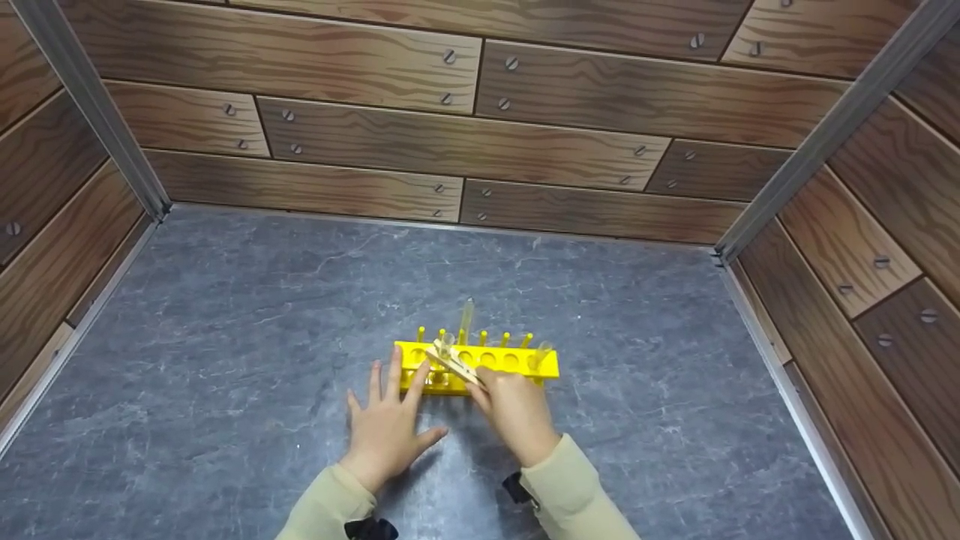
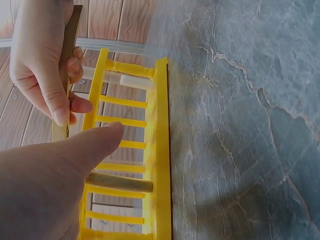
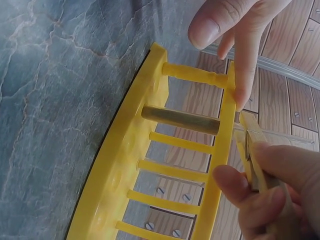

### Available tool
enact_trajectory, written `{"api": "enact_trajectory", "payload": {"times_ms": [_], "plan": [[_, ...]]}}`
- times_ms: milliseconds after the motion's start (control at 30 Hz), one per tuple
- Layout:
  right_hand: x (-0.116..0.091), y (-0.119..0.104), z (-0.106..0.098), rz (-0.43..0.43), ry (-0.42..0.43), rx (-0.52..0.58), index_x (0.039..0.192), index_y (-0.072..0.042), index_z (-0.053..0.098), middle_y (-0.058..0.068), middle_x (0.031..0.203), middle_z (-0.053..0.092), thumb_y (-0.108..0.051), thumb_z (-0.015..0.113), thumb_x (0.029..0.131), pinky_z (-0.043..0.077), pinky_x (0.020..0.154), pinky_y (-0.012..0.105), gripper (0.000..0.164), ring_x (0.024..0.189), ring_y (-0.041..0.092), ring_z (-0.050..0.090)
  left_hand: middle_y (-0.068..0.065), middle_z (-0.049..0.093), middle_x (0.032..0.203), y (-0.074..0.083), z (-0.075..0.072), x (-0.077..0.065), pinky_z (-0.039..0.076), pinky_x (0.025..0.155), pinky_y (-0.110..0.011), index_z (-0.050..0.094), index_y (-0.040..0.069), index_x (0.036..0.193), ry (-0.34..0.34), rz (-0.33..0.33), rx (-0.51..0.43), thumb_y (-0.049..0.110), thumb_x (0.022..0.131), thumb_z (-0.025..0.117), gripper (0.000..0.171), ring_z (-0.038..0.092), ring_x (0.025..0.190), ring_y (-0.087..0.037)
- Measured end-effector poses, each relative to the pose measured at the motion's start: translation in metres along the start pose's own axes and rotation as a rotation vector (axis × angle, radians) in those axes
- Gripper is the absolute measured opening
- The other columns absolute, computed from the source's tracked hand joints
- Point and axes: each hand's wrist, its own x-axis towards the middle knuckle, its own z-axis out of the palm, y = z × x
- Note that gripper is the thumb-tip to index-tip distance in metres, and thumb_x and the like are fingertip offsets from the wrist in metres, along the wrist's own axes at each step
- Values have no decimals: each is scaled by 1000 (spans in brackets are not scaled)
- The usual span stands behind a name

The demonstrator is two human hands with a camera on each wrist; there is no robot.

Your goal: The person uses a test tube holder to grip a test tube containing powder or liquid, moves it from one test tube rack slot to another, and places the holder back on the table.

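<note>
gripping a wooden clamp [image 1: 457,366] between thumb and curled fingers, the right hand [image 1: 517,409] works over the front of a yellow rack [image 1: 499,358] on the grey bench [image 1: 637,390]. the left hand [image 1: 386,427] is spread, its fingers straight and parted, with fingertips touching the rack's left end. the clamp lies above the rack's top shelf, its front end at a clear tube [image 1: 447,341] standing in the second hole from the left; whether it bites the glass i cannot tell.

the head view alone shows the row of holes from above and another tube [image 1: 466,319] set over a peg at the back. the right wrist view brings out the clamp's metal spring [image 3: 247,145] and, under the shelf, the brownish lower part of the tube by the clamp, which the head view hides. the left wrist view shows pale contents in the end tube [image 2: 137,81] at the rack's right end.

seen from the head, the clamp's long axis runs on a slant, its front end pointing away and to the left, its handle end back in the right hand. the rack's long axis runs left to right, across the person's front.
</note>
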Motion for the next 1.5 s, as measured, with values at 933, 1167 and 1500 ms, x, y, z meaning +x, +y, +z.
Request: {"api": "enact_trajectory", "payload": {"times_ms": [933, 1167, 1500], "plan": [[3, 2, 2, 3, -4, 1, 83, -8, 67, 1, 63, 61, -21, 68, 85, 44, 43, 22, 14, 49, 10, 51, -20, 4, 154, -1, 3, 2, 29, 89, -73, 19, 25, 150, 9, 8, 32, 61, 71, 68, 100, 23, 131, -50], [2, 2, 1, -4, 6, -25, 79, -9, 65, -1, 60, 57, -23, 68, 86, 41, 42, 23, 16, 47, 9, 46, -20, 5, 154, -1, 2, 1, 30, 87, -74, 21, 24, 150, 18, 13, 25, 58, 70, 71, 100, 25, 130, -51], [4, 0, -6, -6, 7, -19, 84, -8, 66, 0, 61, 58, -22, 67, 86, 41, 42, 20, 15, 47, 8, 47, -21, 4, 154, -1, 0, 1, 30, 88, -74, 18, 24, 150, 4, 11, 22, 57, 71, 71, 101, 25, 130, -50]]}}
